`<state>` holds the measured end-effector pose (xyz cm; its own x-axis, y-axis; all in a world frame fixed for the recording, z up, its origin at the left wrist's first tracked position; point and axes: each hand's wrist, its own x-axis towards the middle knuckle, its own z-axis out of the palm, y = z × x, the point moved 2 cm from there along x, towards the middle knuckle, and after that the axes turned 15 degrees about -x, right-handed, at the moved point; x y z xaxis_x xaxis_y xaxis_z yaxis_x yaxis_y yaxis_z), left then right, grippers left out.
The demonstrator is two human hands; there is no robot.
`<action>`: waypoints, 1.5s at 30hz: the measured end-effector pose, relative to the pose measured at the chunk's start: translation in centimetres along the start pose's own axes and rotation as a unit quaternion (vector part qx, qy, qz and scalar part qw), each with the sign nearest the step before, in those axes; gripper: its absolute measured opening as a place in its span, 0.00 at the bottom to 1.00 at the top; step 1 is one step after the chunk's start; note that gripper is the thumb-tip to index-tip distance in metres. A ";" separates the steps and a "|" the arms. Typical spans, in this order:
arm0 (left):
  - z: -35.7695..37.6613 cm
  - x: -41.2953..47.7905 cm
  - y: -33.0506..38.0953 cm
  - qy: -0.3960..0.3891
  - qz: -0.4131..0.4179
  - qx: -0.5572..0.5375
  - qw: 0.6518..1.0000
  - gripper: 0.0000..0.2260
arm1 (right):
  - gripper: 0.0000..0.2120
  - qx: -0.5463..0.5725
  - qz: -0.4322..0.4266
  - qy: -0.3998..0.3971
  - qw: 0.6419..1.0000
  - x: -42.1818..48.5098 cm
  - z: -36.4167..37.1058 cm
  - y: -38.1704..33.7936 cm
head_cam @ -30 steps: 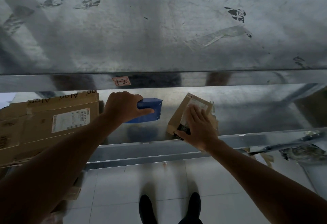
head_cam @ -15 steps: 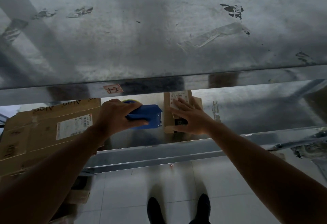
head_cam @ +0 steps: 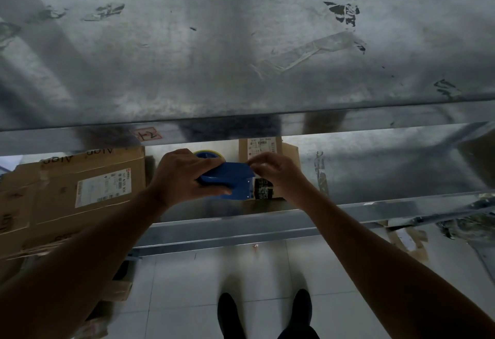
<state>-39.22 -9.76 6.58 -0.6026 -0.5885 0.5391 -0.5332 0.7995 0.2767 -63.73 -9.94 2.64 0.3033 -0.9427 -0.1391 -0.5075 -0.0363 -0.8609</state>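
Observation:
My left hand [head_cam: 184, 175] grips a blue tape dispenser [head_cam: 235, 184] on the lower metal shelf [head_cam: 375, 167], with a roll of tape showing behind the knuckles. At the dispenser's top right edge, the fingertips of my right hand [head_cam: 276, 172] pinch something thin that is too small to make out. Behind that hand a small cardboard parcel [head_cam: 263, 147] with a white barcode label lies flat on the shelf, its near end dark.
A large cardboard box [head_cam: 80, 186] with a printed label fills the shelf's left side. The upper metal shelf [head_cam: 241, 44] overhangs everything and carries a small tag marked 12. Below lies white tiled floor [head_cam: 187, 298] with my two dark shoes.
My right hand left the small parcel, now squared up on the shelf, and moved left to the dispenser's edge. The left hand turned the dispenser and brought it nearer the parcel.

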 end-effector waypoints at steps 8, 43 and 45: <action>0.7 0.7 0.3 0.021 -0.059 -0.024 0.998 0.27 | 0.07 -0.020 0.013 0.123 0.992 -1.4 -0.5 0.0; -4.3 -2.6 -4.3 -0.219 -0.329 -0.016 0.918 0.35 | 0.08 -0.045 0.143 0.303 0.941 -5.4 0.0 6.0; -3.8 -2.7 -4.2 -0.229 -0.335 -0.004 0.914 0.30 | 0.08 -0.055 0.143 0.308 0.939 -5.4 0.2 6.3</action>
<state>-33.13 -11.07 7.01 -0.3297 -0.9333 -0.1422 -0.8698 0.2418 0.4302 -68.45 -4.98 -2.14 -0.3652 -0.9307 -0.0177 -0.5873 0.2451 -0.7713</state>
